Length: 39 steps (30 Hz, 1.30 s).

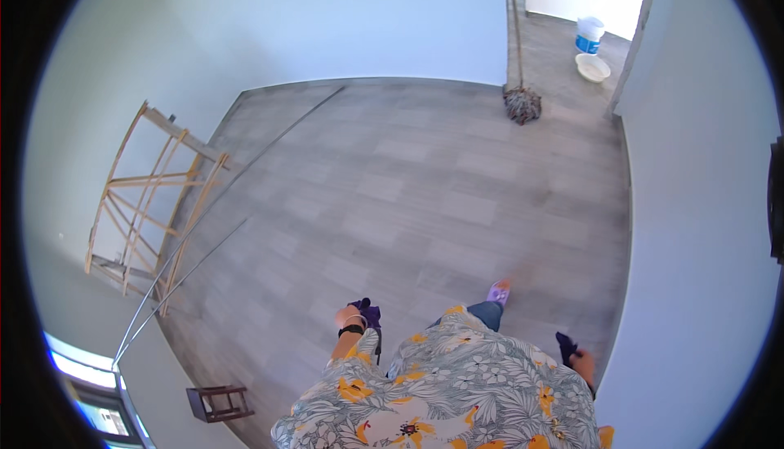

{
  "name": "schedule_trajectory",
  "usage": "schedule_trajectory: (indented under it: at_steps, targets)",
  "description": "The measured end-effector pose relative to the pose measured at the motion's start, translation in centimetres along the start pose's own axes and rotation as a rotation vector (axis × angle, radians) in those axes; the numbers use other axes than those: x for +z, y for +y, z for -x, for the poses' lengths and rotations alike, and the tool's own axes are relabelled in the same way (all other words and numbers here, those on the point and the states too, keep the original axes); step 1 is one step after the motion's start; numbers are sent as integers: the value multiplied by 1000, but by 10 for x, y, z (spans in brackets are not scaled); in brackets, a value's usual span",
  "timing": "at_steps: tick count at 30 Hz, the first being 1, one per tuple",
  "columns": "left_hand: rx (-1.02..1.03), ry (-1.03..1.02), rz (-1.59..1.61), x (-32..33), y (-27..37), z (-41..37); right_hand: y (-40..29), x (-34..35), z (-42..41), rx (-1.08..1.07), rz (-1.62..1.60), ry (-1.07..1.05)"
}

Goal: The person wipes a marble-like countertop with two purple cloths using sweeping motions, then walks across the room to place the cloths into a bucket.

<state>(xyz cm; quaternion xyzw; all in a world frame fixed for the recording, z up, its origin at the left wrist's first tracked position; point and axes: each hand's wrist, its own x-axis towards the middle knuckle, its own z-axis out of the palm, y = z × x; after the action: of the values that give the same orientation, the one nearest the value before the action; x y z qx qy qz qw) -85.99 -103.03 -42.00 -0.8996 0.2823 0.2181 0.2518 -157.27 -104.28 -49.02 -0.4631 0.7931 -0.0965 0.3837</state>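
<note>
My left hand (pixel 350 319), with a black band on its wrist, is closed around a dark purple cloth (pixel 370 313) low in the picture. Out to the right, my right hand (pixel 580 364) grips a dark cloth (pixel 566 347) near the right wall. Between them are my patterned top and one foot in a purple slipper (pixel 499 291) on the tiled floor (pixel 392 185). A string mop (pixel 522 106) stands at the doorway with its head down, far from both hands.
A wooden frame (pixel 184 137) leans by the left wall, with two long thin poles (pixel 269 147) beside it. A dark wooden stool (pixel 219 403) is at lower left, near a window (pixel 101 412). Past the doorway are a white-and-blue bucket (pixel 589 36) and a pale basin (pixel 592 68).
</note>
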Motion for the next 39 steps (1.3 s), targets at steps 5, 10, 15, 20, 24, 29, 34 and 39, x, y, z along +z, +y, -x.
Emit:
schedule_trajectory:
  at_steps: [5,10,15,20,24,29,34,39]
  targets:
    - [333,113,366,-103,226,-15,21,-24,-20,175,58,-95]
    - [545,192,700,-168,456,-33,12,-63,-83,289,-4,-91]
    - [544,-86,1192,-202,637,-28,6,-106,-187,292,-45,-85]
    - [672,116,896,-208,685,-32,9,-162,-300,242,-17,-110]
    - [538,155,41,-226,665,-13,-11,-238,-429,95,105,-106]
    - [236,120,182,-267,659,40,-88,-347,-628,62,100,13]
    - [42,41,64,-286,676,52,-193,-415,-766,-43,156,13]
    - [-49,-146,-182,-320,763,-6,-273,-430,-852,-71,77,-40]
